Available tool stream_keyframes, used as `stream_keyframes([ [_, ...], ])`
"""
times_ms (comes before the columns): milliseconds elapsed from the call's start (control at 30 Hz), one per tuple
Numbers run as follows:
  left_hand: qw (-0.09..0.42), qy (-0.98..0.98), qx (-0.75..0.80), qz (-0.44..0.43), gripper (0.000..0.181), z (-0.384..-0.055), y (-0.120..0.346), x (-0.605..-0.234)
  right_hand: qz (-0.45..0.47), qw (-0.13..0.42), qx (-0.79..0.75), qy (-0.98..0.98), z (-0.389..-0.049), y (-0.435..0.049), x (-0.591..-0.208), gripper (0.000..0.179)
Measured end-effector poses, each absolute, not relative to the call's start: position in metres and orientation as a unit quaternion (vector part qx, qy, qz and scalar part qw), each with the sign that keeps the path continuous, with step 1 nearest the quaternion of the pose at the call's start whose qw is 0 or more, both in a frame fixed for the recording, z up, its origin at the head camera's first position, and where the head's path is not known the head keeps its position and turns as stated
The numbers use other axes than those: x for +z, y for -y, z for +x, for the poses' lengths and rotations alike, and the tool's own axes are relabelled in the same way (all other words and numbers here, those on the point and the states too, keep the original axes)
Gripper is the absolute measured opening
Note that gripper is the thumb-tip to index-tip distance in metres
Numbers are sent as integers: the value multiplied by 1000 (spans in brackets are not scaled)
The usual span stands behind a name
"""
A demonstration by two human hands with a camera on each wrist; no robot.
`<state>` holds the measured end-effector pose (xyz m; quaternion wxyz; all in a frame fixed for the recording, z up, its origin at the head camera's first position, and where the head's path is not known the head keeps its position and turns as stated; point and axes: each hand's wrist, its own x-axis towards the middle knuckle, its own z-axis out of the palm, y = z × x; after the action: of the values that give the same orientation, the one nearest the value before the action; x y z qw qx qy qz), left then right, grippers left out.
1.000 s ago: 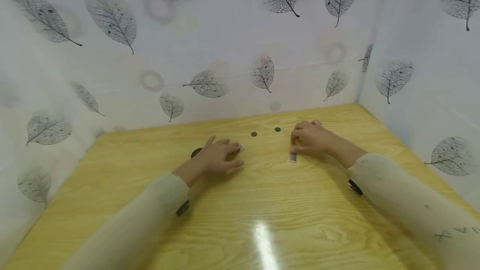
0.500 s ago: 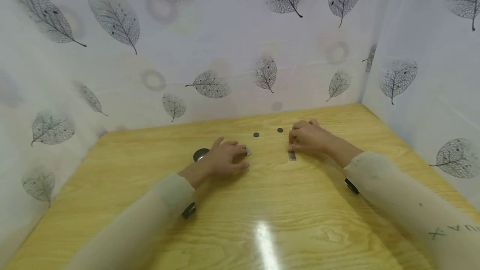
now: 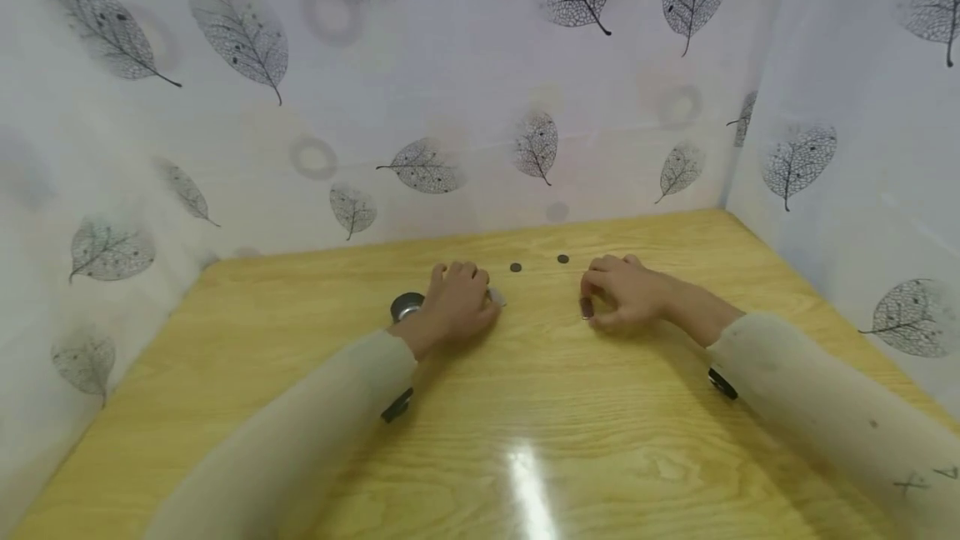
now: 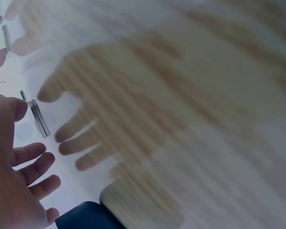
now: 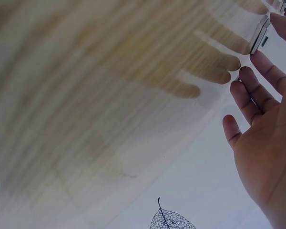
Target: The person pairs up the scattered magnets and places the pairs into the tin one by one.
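In the head view my left hand (image 3: 459, 302) bends over a small flat light rectangular piece (image 3: 497, 297) on the wooden table. The left wrist view shows it edge-on as a thin silvery piece (image 4: 39, 118), thumb tip at one end and index fingertip right at the other. To the right, my right hand (image 3: 626, 292) pinches a small dark flat rectangular piece (image 3: 587, 308) between thumb and a finger. That piece shows as a thin silvery edge (image 5: 259, 36) in the right wrist view, where the other fingers (image 5: 248, 102) spread loosely beside it.
Behind the hands lie two small dark discs (image 3: 515, 267). A round black object with a silvery centre (image 3: 407, 307) sits left of my left hand, partly hidden by it. Leaf-printed sheeting (image 3: 480, 107) encloses the back and sides of the table (image 3: 480, 457).
My left hand has shifted slightly right and its fingers have bent around the light piece. My right hand's thumb and fingers have spread to the ends of the dark piece. The view has shifted a little.
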<state>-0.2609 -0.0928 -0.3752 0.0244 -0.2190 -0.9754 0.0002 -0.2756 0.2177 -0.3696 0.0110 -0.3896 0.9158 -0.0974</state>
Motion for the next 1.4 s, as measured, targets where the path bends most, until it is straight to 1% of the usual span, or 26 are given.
stream_keyframes([
  [167,7,975,-5,-220,41,-261,91,-379,-388,5,-103,-916,-275,-216,-375,20],
  [267,-2,975,-9,-222,36,-260,90,-381,-389,8,-113,-914,-275,-214,-377,18],
  [367,10,974,-3,-226,33,-261,89,-380,-380,6,-124,-917,-277,-213,-376,14],
  [467,26,972,7,-235,32,-263,87,-378,-363,8,-132,-923,-280,-213,-374,12],
  [533,31,970,14,-241,35,-264,86,-377,-353,13,-134,-926,-281,-213,-371,12],
  [667,28,969,27,-244,40,-264,84,-374,-344,27,-142,-928,-283,-212,-368,13],
  [967,26,967,23,-253,34,-264,82,-375,-340,21,-146,-929,-286,-210,-372,12],
  [1167,30,965,27,-257,34,-264,82,-373,-346,11,-141,-928,-286,-205,-371,14],
  [1400,38,964,30,-262,35,-264,84,-373,-345,15,-132,-929,-287,-199,-369,19],
])
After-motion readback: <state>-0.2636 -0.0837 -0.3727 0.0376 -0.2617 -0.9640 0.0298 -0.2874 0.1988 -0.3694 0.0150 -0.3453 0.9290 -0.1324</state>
